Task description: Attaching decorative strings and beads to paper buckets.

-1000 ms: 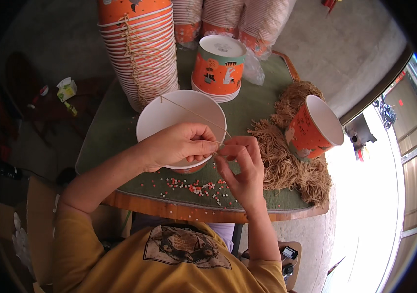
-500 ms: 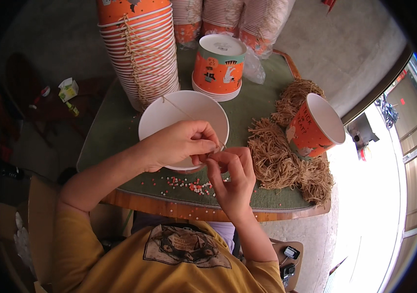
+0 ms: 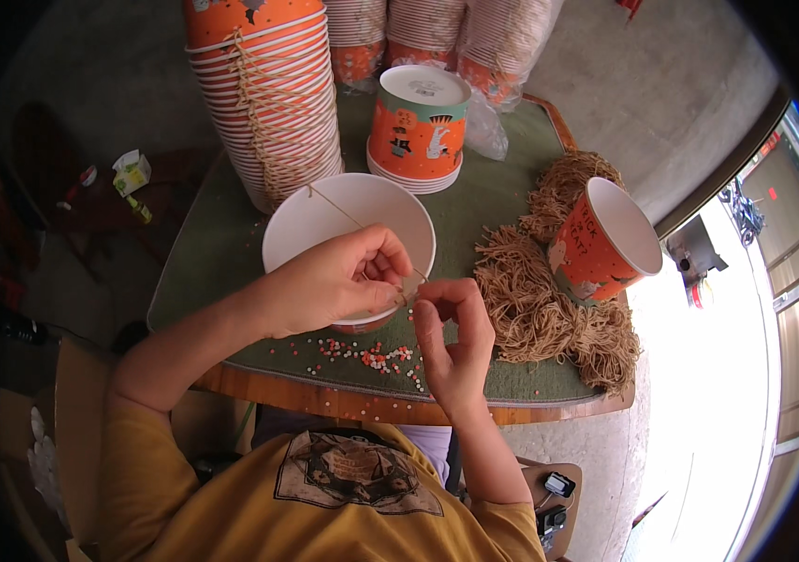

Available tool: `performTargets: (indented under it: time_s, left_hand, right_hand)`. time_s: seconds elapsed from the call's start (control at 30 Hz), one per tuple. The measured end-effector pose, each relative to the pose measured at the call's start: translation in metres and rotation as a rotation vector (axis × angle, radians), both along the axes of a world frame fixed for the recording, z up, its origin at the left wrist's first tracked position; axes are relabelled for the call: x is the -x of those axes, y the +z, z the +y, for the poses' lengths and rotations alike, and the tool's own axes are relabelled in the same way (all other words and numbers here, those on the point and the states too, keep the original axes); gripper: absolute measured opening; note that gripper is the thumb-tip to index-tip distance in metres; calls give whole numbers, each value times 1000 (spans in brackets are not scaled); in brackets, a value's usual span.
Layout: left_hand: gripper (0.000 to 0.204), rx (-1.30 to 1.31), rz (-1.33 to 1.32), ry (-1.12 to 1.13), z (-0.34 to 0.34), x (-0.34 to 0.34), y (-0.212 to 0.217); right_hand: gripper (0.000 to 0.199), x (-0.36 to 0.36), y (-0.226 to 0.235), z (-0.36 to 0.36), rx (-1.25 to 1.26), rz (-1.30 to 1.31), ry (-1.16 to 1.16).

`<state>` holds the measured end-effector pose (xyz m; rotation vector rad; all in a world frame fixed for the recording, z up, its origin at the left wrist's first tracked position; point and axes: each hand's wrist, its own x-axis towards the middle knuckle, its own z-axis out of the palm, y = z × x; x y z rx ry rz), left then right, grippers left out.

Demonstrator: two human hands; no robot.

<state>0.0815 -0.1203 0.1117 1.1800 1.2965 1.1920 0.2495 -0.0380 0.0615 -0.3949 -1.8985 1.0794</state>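
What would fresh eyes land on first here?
The tall stack of orange-and-white buckets, upper left on the table. Next, the left hand and right hand, close together at a thin cord by the near-right rim of an upright bucket. Right of them, a tilted orange bucket leans on a tan cord heap.

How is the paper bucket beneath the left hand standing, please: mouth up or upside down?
Mouth up: the paper bucket shows its white interior facing upward below the left hand.
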Motion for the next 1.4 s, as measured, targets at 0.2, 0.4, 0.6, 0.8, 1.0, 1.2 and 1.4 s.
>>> performTargets:
  time_s: [0.2, 0.4, 0.6, 0.8, 1.0, 1.2, 1.4]
  left_hand:
    - [23, -59, 154, 23, -4, -9, 3]
    - [25, -79, 234, 6, -8, -12, 5]
    - [14, -227, 606, 72, -8, -13, 6]
    - [13, -295, 747, 174, -9, -17, 2]
    - [13, -349, 764, 259, -8, -20, -5]
    - [9, -221, 522, 228, -8, -17, -3]
    - [11, -181, 190, 179, -5, -15, -7]
  right_hand:
    - [11, 4, 1, 3, -9, -17, 21]
    - [14, 4, 2, 5, 67, -59, 52]
    - [17, 9, 1, 3, -53, -46, -39]
    - [22, 12, -2, 1, -197, -50, -115]
    - [25, 12, -7, 1, -327, -46, -156]
    - [26, 13, -9, 0, -371, -37, -161]
    - [19, 10, -5, -2, -93, -19, -60]
